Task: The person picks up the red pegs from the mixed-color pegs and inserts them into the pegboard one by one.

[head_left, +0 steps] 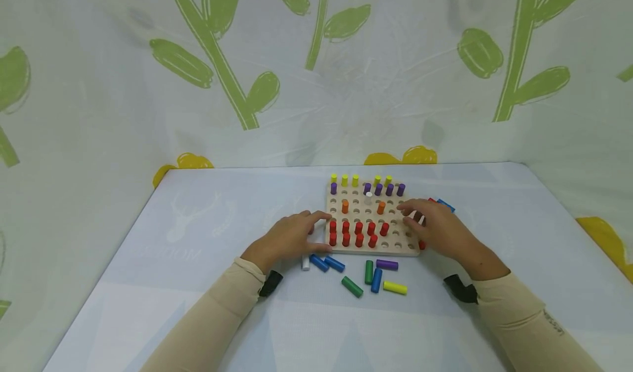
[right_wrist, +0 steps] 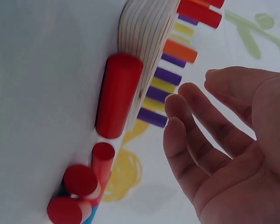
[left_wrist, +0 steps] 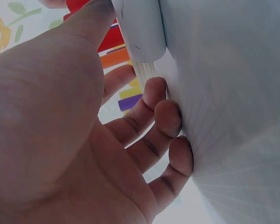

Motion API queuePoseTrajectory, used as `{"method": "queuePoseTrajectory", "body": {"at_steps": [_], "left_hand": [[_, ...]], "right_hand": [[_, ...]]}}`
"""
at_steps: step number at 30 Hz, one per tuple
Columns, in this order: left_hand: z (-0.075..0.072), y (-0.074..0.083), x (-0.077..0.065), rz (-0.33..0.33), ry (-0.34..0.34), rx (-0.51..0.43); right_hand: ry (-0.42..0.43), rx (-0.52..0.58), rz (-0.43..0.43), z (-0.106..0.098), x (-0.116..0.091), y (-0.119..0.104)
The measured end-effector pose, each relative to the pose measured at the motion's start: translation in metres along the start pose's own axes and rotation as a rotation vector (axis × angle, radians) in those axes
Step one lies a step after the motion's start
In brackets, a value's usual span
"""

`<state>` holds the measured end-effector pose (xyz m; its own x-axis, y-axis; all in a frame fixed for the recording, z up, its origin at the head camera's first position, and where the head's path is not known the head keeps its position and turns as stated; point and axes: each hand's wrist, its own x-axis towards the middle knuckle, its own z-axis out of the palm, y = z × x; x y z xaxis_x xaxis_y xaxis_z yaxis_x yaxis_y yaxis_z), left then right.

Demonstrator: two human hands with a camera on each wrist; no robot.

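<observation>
Holds nothing in the loose right grip (head_left: 439,226) over the right edge of the pegboard (head_left: 356,250), rests the relaxed left grip (head_left: 287,237) at its left, seems midway through filling red rows (head_left: 359,240), likely must next pinch 1 red peg (right_wrist: 119,95) lying alongside.

Pale walls (head_left: 386,97) carry green leafy stems (head_left: 215,56) and yellow shapes (head_left: 420,155). Between them stands a whitish table (head_left: 123,289) with a faint print (head_left: 190,218), perhaps a deer's head. The light is soft
</observation>
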<state>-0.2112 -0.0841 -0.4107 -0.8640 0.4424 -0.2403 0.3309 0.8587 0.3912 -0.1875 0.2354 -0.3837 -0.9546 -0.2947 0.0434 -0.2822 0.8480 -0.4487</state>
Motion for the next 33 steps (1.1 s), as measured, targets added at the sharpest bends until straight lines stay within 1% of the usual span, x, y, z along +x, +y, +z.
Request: {"method": "queuePoseTrajectory", "body": {"at_steps": [3, 12, 20, 25, 33], "left_hand": [[0.000, 0.000, 0.000, 0.001, 0.001, -0.001], [0.001, 0.000, 0.000, 0.000, 0.000, -0.004], [0.001, 0.000, 0.001, -0.004, -0.005, -0.001], [0.001, 0.000, 0.001, -0.009, -0.007, -0.005], [0.000, 0.000, 0.000, -0.004, 0.000, -0.003]], "right_hand": [[-0.013, 0.001, 0.026, -0.003, 0.001, 0.004], [-0.039, -0.018, 0.138, -0.006, 0.004, 0.014], [-0.054, -0.007, 0.164, -0.009, 0.006, 0.022], [-0.039, -0.037, 0.172, -0.010, 0.006, 0.028], [-0.047, -0.043, 0.222, -0.010, 0.008, 0.039]]}}
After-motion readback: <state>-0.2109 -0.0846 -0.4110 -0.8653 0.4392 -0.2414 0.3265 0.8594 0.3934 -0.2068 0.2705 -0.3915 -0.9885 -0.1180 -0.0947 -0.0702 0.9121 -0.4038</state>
